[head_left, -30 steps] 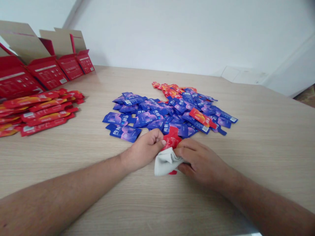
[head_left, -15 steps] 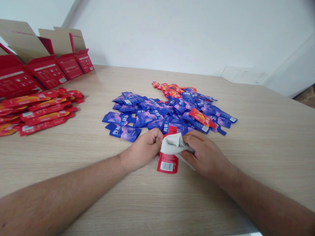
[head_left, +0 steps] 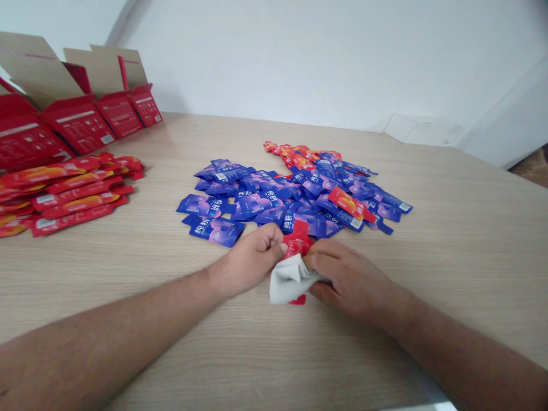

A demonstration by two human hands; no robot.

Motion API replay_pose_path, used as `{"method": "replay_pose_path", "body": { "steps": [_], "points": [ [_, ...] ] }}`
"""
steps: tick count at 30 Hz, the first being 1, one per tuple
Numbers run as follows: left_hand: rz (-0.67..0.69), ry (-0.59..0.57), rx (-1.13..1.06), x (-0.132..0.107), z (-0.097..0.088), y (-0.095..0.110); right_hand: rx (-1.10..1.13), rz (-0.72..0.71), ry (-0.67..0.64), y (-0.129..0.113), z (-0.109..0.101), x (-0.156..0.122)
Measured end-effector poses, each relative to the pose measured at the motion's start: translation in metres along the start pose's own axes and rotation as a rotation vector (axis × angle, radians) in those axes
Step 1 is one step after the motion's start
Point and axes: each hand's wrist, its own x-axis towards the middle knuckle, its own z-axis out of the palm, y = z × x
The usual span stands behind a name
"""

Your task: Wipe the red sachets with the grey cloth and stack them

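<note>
Red sachet (head_left: 297, 245): one, left fingers (head_left: 274, 240); pale cloth (head_left: 286, 283): one, right fingers (head_left: 323, 264).

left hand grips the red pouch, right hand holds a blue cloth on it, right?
The cloth is whitish, not blue, as the head view shows. The left hand does grip the red pouch, the right hand holding the cloth on it.

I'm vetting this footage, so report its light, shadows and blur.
Head view: light soft, without harsh glare; faint shadows on the wall beside the boxes and on the table below the right hand; the held packet's small print too blurred to read.
</note>
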Motion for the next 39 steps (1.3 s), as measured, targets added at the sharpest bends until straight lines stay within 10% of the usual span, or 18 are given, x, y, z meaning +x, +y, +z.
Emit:
{"method": "replay_pose_path", "body": {
  "steps": [39],
  "points": [
    [0.039,-0.198,-0.160,0.002,-0.001,-0.002,-0.097,0.205,0.255,0.013,-0.009,0.003]
  ]
}}
